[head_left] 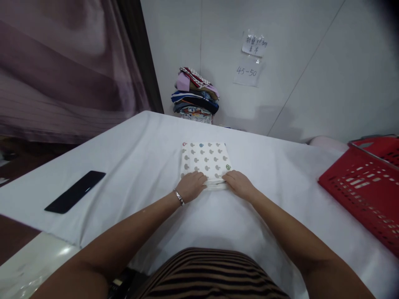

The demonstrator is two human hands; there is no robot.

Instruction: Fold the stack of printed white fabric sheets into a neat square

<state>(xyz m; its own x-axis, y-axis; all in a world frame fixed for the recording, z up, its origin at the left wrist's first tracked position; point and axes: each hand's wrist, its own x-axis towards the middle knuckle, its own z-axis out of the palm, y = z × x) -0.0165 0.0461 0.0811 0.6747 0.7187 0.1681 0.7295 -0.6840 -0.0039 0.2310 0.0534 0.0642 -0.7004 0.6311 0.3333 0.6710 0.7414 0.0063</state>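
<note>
A pale panelled wall (289, 50) stands behind the white-covered table (134, 166), beside a pinkish curtain (62, 66).

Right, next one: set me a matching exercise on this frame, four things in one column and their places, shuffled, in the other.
Things
1. Patterned cloth
2. Flat black object
3. Red basket
4. Fabric stack

Places
A. Beyond the far edge of the white table
B. On the table, out to the person's left
C. Out to the person's right
D. At the left hand and right hand, which touch its near edge

Right pairs: 1-D, 2-B, 3-C, 4-A
</note>
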